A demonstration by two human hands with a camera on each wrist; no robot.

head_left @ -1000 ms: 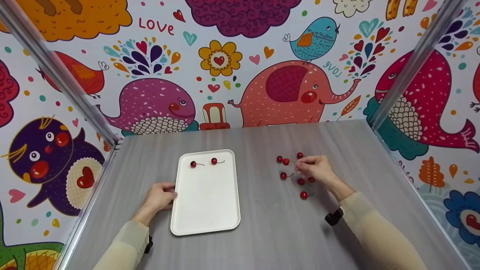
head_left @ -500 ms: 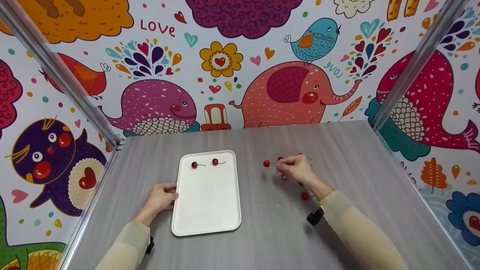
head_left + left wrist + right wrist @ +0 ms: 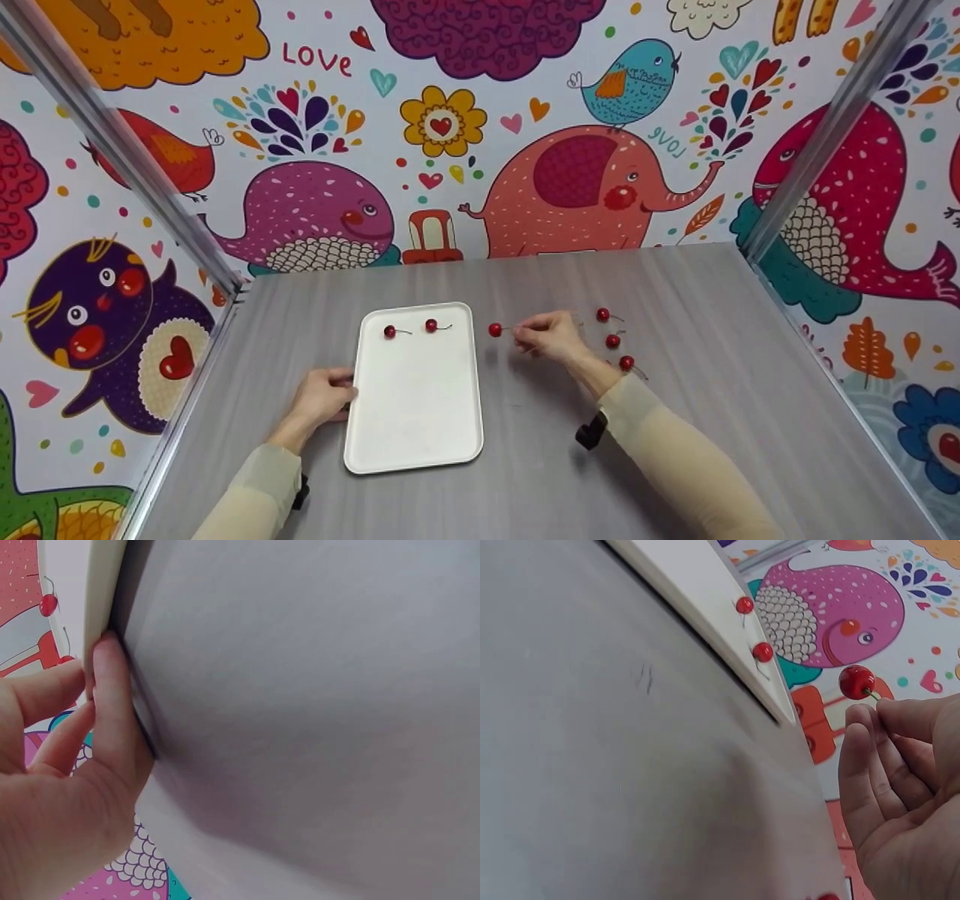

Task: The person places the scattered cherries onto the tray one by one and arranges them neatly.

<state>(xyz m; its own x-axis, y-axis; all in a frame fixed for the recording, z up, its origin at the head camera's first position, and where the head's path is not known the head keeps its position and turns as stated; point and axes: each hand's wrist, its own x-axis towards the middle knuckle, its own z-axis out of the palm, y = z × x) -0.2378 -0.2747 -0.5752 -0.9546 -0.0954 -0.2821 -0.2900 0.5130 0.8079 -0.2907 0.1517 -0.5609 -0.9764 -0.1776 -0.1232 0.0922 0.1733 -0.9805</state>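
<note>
My right hand (image 3: 551, 337) pinches a red cherry (image 3: 495, 329) by its thin stem, thumb against fingertips. This cherry hangs above the table, just right of the white rectangular tray (image 3: 416, 405); the right wrist view shows its green stem end at the fingertips. At the tray's left side my left hand (image 3: 322, 394) holds the rim, with fingers against its edge in the left wrist view. Two cherries, one on the left (image 3: 389, 331) and one on the right (image 3: 431, 325), lie in the tray's far end, stems pointing right.
Right of my right hand lie loose cherries: a far one (image 3: 603, 315), a middle one (image 3: 613, 340) and a near one (image 3: 626, 363). The hand and forearm may hide others. Behind the grey table (image 3: 525, 465) stands a patterned wall (image 3: 450, 195) with metal corner posts.
My right hand has carried the cherry leftward from the loose group toward the tray, uncovering cherries on the right. My left hand and the tray have stayed in place.
</note>
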